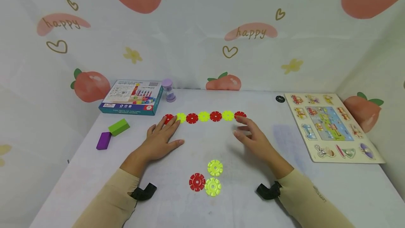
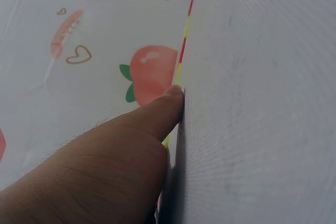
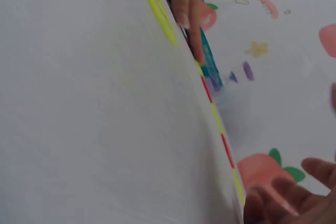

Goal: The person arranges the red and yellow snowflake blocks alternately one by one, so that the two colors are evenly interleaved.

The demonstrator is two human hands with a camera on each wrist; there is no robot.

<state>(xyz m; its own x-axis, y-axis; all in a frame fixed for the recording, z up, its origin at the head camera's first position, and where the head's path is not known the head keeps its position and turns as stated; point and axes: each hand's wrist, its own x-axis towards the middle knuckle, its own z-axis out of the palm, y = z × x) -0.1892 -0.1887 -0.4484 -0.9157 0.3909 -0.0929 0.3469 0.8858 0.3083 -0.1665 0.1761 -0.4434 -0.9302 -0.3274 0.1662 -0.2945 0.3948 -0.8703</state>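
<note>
While head view alone shows the foreground red disc (image 1: 194,182), both hands (image 1: 159,141) (image 1: 257,139) have parted, empty fingers.

We read "happy" twice in brown handwritten letters on the peach-print backdrop (image 1: 190,55), once on the left pink patch (image 1: 63,24) and once on the right pink patch (image 1: 251,31); we find the printing on the cardboard box (image 1: 132,96), the black disc (image 1: 280,99) and the right sleeve (image 1: 311,200) too small to make out
</note>
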